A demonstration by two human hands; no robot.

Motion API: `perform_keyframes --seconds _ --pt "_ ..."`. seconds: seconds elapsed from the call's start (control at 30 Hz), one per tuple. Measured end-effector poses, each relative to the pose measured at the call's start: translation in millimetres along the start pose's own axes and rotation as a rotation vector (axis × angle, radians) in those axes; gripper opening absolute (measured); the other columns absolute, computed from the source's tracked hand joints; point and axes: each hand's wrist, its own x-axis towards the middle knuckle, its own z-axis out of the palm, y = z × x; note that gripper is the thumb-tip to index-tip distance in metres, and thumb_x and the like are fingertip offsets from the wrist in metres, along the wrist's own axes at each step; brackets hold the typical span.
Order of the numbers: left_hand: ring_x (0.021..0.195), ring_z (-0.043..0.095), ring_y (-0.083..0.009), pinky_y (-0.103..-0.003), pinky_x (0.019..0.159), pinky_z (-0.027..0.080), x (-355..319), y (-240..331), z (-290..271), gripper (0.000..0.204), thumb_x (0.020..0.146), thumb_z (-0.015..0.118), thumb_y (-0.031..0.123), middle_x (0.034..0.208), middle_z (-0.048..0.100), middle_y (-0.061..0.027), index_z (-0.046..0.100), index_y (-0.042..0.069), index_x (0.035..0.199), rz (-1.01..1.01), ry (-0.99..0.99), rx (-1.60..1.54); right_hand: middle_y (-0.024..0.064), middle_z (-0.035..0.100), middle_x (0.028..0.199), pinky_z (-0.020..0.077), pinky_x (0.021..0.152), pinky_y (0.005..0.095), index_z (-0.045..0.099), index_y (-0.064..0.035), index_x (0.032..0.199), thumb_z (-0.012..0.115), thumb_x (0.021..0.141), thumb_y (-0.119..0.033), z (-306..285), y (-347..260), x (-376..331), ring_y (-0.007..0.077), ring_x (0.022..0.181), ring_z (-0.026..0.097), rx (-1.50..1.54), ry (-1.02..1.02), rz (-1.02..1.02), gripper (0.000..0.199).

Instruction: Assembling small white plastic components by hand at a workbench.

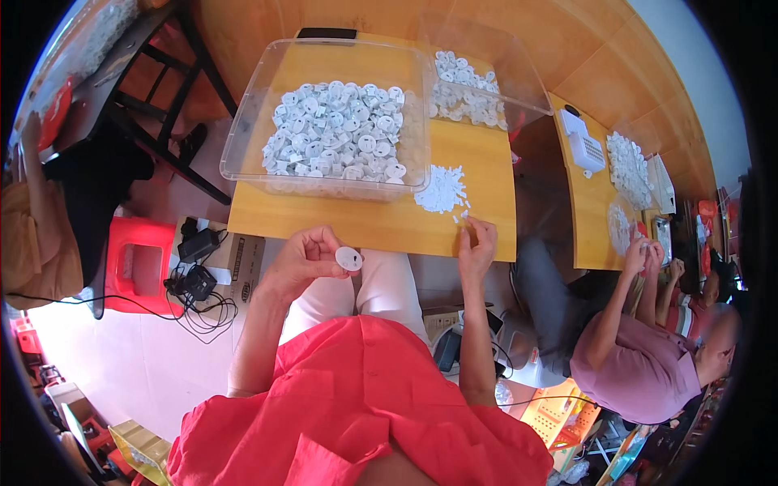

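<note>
White disc (349, 258) is being pinched in left hand (304, 261), just off the surface (356, 219) edge. Right hand (476, 247) is reaching w/ loose fingers, grip empty, into small white pieces (442, 190). Prob. pick-up step; next needs one piece singled out, fitted to disc.

Setting: small assembly workshop, hand piecework. Evidence: wooden table (340, 217) at frame centre carried clear plastic bin (243, 138) heaped with identical round white plastic parts (336, 130); second clear bin (494, 73) at upper centre held same; loose pile of small white pieces (442, 190) lay on tabletop. Second wooden table (587, 227) at right bore more white parts; co-worker (640, 364) sat there, lower right. Red plastic stool (138, 263) at left.
</note>
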Motion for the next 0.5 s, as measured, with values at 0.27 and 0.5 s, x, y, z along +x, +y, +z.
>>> perform_keyframes --seconds 0.27,0.5 --pt "0.076 0.063 -0.0184 -0.027 0.067 0.053 -7 -16 -2 0.022 0.064 0.071 -0.003 0.088 0.063 -0.017 0.053 0.001 0.077 -0.01 0.005 -0.005 0.0103 0.051 0.086 0.0389 0.074 0.0369 0.062 -0.0038 0.095 0.06 0.072 -0.003 -6 0 -8 0.0275 0.084 0.048 -0.082 -0.016 -0.038 0.023" --pt "0.08 0.064 -0.0178 -0.028 0.071 0.053 -8 -21 1 0.024 0.066 0.069 -0.006 0.086 0.064 -0.0114 0.053 0.003 0.082 -0.036 -0.022 -0.02 0.0109 0.05 0.089 0.0374 0.076 0.0385 0.061 -0.005 0.1 0.063 0.072 -0.009 -8 -12 -20 0.0283 0.086 0.047 -0.196 -0.095 -0.164 0.028"
